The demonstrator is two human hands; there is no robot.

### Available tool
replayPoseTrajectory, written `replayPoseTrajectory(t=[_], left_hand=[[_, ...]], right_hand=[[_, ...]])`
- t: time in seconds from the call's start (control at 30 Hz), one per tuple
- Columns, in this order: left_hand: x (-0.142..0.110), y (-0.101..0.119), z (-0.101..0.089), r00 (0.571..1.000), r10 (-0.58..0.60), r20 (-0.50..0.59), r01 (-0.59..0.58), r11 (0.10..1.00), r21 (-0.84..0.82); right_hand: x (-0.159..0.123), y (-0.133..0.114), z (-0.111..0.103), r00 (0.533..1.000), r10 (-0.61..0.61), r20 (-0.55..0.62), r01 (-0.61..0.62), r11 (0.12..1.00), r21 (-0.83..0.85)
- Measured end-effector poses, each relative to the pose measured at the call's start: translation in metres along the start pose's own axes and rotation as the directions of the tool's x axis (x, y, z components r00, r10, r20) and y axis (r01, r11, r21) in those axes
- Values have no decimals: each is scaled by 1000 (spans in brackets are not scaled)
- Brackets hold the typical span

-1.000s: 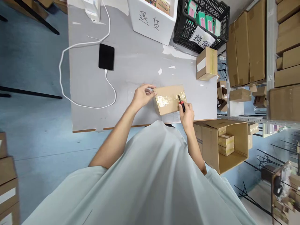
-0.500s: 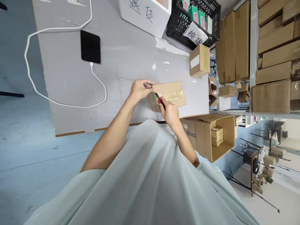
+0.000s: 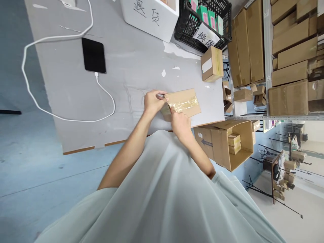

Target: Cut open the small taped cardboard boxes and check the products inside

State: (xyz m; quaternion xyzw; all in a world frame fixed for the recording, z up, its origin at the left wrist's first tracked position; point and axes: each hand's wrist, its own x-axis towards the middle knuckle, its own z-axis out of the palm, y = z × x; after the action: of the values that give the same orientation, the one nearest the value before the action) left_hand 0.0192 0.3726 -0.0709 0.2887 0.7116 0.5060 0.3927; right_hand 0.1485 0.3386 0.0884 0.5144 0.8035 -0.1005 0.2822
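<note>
A flat cardboard box [image 3: 186,100] sealed with clear tape lies near the front edge of the grey table [image 3: 76,101]. My left hand [image 3: 152,100] pinches the box's left end, fingers closed on the cardboard. My right hand [image 3: 179,122] is curled tight against the box's near left corner, on the tape. The red and black cutter it held a moment ago is now hidden under its fingers.
A black phone [image 3: 93,55] on a white cable [image 3: 107,113] lies to the left. At the back stand a white foam bin [image 3: 149,17], a black crate [image 3: 184,23] and a small carton [image 3: 212,64]. An open carton [image 3: 227,148] sits on the floor, right, beside stacked shelves [image 3: 291,60].
My right hand has drawn the cutter along the tape from the box's right end to its left end. The left hand has stayed on the left end.
</note>
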Motion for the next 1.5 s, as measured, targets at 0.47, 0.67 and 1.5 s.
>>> replayPoseTrajectory(t=[0.47,0.67,1.5], left_hand=[[-20,1,5,996,69,-64,-64,995,75],[-25,2,9,993,85,-81,-77,992,101],[-44,60,127,930,364,60,-360,861,358]], right_hand=[[-15,15,6,998,-30,49,32,999,-24],[-20,24,9,995,-62,73,64,998,-16],[26,225,9,974,-109,-199,184,892,413]])
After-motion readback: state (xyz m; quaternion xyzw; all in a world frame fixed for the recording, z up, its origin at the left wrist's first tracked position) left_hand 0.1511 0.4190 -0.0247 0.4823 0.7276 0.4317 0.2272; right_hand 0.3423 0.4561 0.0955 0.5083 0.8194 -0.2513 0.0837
